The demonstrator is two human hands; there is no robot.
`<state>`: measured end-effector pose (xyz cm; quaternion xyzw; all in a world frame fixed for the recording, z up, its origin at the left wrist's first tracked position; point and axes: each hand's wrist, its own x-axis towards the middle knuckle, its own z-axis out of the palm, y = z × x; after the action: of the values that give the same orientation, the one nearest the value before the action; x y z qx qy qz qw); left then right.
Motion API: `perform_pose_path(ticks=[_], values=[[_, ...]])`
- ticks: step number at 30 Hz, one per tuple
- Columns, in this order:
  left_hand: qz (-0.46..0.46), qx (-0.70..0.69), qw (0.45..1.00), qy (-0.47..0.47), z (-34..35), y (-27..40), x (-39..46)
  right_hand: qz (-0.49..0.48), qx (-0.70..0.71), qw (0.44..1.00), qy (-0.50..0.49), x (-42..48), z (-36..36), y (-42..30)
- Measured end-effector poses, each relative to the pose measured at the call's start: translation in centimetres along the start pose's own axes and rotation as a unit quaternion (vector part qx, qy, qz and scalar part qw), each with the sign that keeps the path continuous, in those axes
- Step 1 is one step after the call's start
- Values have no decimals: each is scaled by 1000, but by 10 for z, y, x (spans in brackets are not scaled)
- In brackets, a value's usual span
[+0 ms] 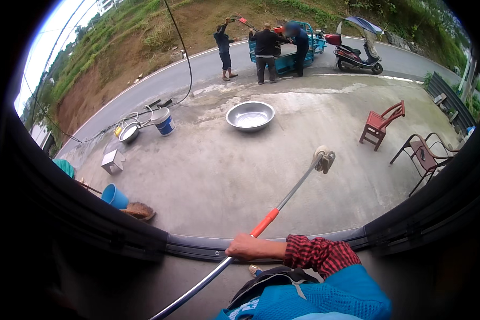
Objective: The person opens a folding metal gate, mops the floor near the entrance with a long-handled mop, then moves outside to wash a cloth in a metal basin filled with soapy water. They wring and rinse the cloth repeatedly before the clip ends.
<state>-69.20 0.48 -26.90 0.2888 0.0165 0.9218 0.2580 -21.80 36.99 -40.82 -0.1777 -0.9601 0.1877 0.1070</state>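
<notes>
My right hand (pixel 242 247) is closed around the metal pole of a mop (pixel 269 222), just below its orange grip sleeve. The pole slants from the bottom left up to the right across the door sill. At its far end the mop head (pixel 324 159), off-white and grey cloth, is over the concrete outside; whether it touches the ground I cannot tell. A red and black checked cuff covers my wrist. My left hand is out of view. Farther out stands a wide metal basin (pixel 250 116).
The dark door sill (pixel 200 245) crosses before me. Left are a blue bucket (pixel 114 196), a broom head (pixel 138 209), a small stool (pixel 113 161) and a paint bucket (pixel 163 121). Right are a red wooden chair (pixel 378 125) and an armchair (pixel 424 154). Several people stand by a blue cargo tricycle (pixel 286 63).
</notes>
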Motion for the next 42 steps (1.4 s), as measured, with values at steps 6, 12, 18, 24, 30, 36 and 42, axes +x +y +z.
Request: perform_pose_path(ticks=[6, 12, 18, 24, 30, 36, 42], values=[[64, 136, 988, 41, -5, -45, 27, 31, 14, 999, 5, 42, -7, 34], [64, 186, 978, 70, -7, -96, 56, 66, -17, 997, -35, 59, -8, 69], [68, 212, 968, 117, -9, -139, 80, 76, 5, 993, -94, 81, -12, 108], [109, 249, 960, 60, -8, -191, 114, 42, 18, 985, -165, 149, -42, 175], [210, 276, 937, 44, 22, -277, 147, -68, 58, 986, -144, 234, -55, 285], [223, 315, 922, -10, 83, -362, 198, -145, 100, 976, -129, 323, -102, 370], [222, 381, 897, -44, 101, -443, 244, -216, 123, 966, -75, 426, -157, 414]])
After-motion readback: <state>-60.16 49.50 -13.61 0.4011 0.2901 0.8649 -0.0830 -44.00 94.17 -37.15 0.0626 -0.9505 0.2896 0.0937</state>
